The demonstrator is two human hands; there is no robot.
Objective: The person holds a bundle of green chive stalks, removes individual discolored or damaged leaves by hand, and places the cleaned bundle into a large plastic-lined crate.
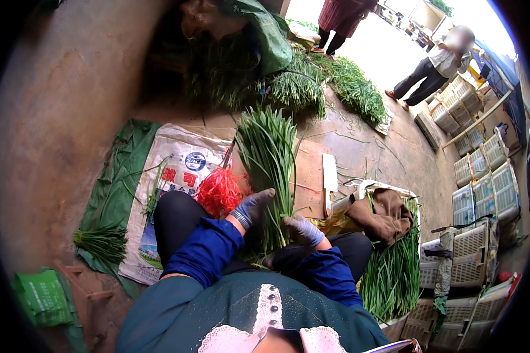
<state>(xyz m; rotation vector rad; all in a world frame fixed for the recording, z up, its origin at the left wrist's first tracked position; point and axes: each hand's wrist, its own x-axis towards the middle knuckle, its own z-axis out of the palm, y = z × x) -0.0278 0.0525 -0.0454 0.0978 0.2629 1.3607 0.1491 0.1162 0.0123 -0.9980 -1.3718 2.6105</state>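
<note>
I see both gloved hands on a bunch of green chives (269,159) lying just ahead of my knees: the left hand (250,207) rests open on the stalks, the right hand (302,228) curls around their base. A white printed sack (169,176) lies flat at left, red string (219,191) on it.

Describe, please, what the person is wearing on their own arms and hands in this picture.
Both forearms are covered by loose, bright blue sleeves that bunch at the wrist. The left hand and the right hand each wear a snug knitted work glove, grey-blue, with a ribbed cuff edged by a thin orange-red band. The glove fabric covers every finger fully.
</note>
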